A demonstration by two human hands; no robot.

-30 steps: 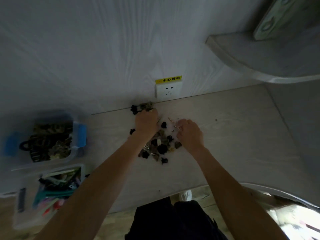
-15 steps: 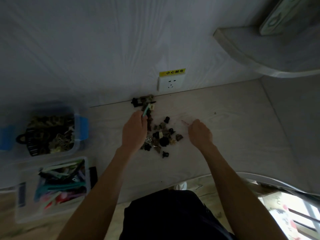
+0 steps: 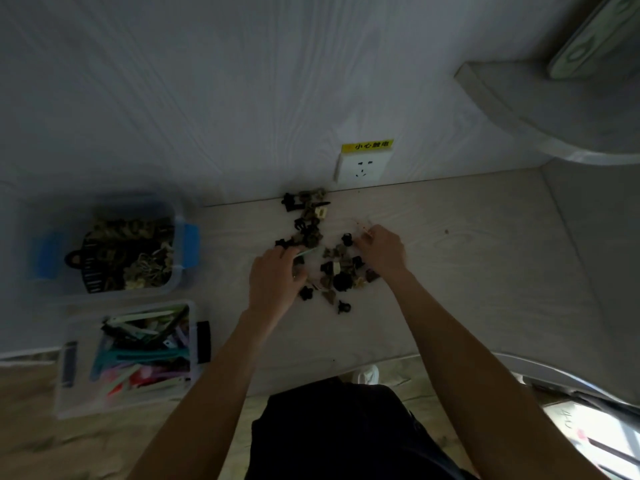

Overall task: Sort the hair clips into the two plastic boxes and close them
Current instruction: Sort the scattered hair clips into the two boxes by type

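Down on the pale desk [image 3: 467, 271], a loose pile of small dark hair clips [image 3: 341, 271], with a further cluster [image 3: 306, 209] strung back toward the wall just below a white socket [image 3: 362, 168] with a yellow label. Left hand [image 3: 275, 284] at the pile's left edge, fingers curled, pinching a slim pale-green clip [image 3: 306, 252] that pokes out to the right. Right hand [image 3: 382, 251] at the pile's right edge, fingers bent down; something thin and pinkish [image 3: 362, 225] at its fingertips, too blurred to tell whether gripped or merely touched. Well to the left, two clear plastic boxes, both lidless: far box [image 3: 178, 237] with blue latches, full of dark and brownish claw clips; near box [image 3: 195, 341] just in front of it, holding long flat clips in teal, pink, white and purple.
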